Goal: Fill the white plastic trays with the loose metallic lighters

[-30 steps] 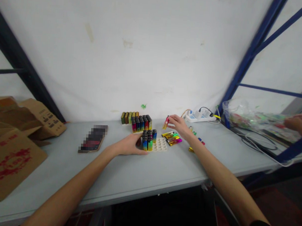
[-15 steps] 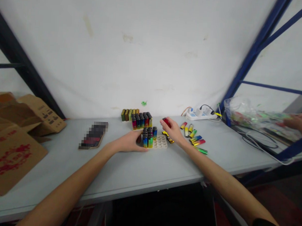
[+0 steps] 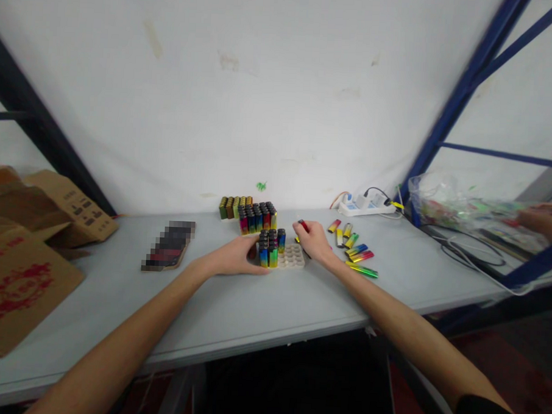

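Note:
My left hand [image 3: 235, 254] is closed around the left end of a pale tray with round holes [image 3: 294, 256]. Several shiny, colour-graded lighters [image 3: 268, 249] with dark tops stand upright in the tray's left part, beside my fingers. A red lighter [image 3: 303, 225] is pinched in my right hand [image 3: 315, 240], just right of the tray and above the tabletop. Part of a yellow lighter shows beneath that hand, mostly hidden. More loose lighters [image 3: 359, 251] lie scattered to the right of my right hand.
Behind the tray stand a block of upright lighters [image 3: 258, 218] and a gold-green block [image 3: 230, 208]. A phone [image 3: 171, 245] and cardboard boxes [image 3: 30, 282] lie left. A power strip [image 3: 365, 208], cables and plastic bags [image 3: 441, 199] are right, near another person's hand [image 3: 545, 220].
My right hand has turned and dipped slightly, and the red lighter now points more upward. The left hand keeps its place on the tray. The whole view has shifted a little.

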A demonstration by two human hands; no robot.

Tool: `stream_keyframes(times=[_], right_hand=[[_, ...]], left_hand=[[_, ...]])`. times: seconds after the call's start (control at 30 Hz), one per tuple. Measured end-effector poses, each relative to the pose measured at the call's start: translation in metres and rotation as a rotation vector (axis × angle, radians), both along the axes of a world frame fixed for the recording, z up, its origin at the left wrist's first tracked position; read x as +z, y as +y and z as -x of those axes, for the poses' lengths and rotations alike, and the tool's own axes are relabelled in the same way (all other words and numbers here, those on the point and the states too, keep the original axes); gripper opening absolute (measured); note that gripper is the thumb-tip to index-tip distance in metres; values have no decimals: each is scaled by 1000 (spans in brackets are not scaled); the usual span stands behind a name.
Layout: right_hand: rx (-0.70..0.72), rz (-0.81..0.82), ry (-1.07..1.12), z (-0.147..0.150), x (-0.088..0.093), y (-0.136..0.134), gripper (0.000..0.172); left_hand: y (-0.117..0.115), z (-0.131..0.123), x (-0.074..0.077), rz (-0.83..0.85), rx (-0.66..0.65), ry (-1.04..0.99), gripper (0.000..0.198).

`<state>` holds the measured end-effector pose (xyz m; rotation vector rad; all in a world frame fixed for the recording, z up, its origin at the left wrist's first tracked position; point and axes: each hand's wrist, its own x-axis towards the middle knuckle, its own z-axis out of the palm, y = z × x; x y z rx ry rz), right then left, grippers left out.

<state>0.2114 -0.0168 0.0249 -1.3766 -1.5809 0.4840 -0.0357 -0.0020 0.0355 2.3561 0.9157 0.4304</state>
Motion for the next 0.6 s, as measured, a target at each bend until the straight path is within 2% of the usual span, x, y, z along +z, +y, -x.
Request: stream_keyframes(times=[0.2, 0.3, 0.43, 0.6], right_hand=[[19, 9, -50, 2, 0, -2, 42], [114, -34, -93, -1, 5, -5, 44], [221, -87, -188, -12, 16, -9, 33], [242, -261, -363, -24, 27, -11, 34]], left_hand=[[0, 1, -1, -12, 1, 3, 67], [1, 1, -1, -18, -5, -1, 68], [3, 1, -2, -33, -23, -10, 72], [2, 1, -2, -26, -44, -31, 73]])
